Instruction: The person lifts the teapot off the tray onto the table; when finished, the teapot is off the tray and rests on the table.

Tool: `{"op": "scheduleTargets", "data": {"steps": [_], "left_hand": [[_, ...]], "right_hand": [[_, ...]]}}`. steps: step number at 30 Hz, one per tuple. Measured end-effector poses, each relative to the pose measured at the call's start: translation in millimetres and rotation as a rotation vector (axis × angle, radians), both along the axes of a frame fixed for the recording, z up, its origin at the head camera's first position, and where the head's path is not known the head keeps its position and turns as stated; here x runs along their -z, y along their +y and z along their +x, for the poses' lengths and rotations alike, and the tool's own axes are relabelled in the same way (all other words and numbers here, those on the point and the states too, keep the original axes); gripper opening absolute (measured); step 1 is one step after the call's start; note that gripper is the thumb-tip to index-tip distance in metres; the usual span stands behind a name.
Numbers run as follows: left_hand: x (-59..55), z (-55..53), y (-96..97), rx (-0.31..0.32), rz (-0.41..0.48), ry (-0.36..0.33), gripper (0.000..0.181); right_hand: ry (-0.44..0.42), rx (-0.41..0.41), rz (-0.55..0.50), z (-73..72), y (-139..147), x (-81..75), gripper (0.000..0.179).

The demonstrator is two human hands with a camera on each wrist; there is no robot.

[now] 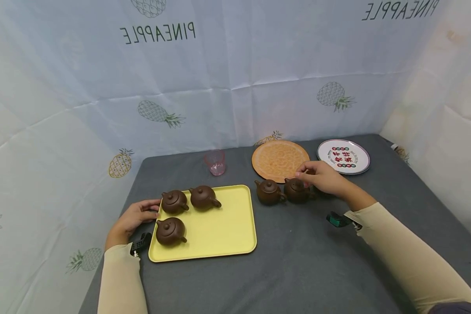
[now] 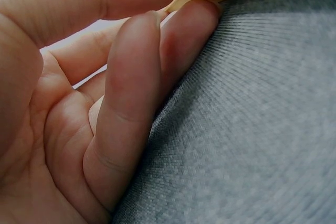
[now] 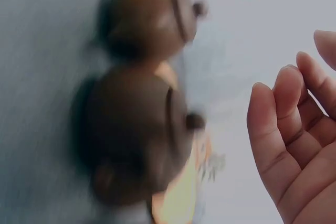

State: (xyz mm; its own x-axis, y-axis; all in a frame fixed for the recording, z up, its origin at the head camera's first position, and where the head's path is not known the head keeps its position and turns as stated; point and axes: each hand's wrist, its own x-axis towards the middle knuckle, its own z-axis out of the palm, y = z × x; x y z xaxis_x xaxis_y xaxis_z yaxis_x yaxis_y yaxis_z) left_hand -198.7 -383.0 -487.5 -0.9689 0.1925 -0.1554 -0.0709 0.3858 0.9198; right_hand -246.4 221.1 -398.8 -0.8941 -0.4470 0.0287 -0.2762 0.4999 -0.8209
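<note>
Mirrored "PINEAPPLE" [image 1: 158, 33] on white cloth [image 1: 235, 52], 2 times.

grey table [image 1: 298, 261]: tray [image 1: 220, 226] near left edge; glass [image 1: 216, 164], mat [image 1: 279, 159] and teapots [image 1: 268, 192] toward back edge; plate [image 1: 343, 157] near back right corner.

I see 3 brown teapots [image 1: 170, 232] at left, a yellow tray [image 1: 223, 226], grey cloth [image 1: 290, 266] and far white pineapple-patterned sheeting [image 1: 220, 61].

Both arms [image 1: 121, 279] stretch forward — left hand [image 1: 135, 216] with thumb and fingertips drawn close, right hand [image 1: 322, 176] (reaching farther) with fingers [image 3: 262, 124] loosely bent.
</note>
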Motion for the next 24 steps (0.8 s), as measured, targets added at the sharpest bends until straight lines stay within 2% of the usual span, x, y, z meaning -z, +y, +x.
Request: {"op": "scheduleTargets", "data": {"steps": [3, 11, 17, 24], "left_hand": [[-0.1, 1.2, 0.1, -0.002, 0.002, -0.004, 0.058], [-0.7, 5.1, 1.1, -0.012, -0.027, -0.013, 0.058], [-0.5, 3.7, 2.4, 0.003, -0.014, 0.006, 0.058], [-5.8, 3.1, 3.5, 0.001, 0.008, -0.005, 0.055]], "right_hand": [[0.005, -0.041, -0.031, -1.7, -23.7, -0.2, 0.022], [0.006, -0.170, -0.114, 3.5, -91.0, 9.8, 0.029], [-0.042, -0.214, -0.139, 9.5, -126.4, 22.0, 0.024], [-0.078, -0.220, -0.096, 7.4, -158.4, 44.2, 0.026]]}}
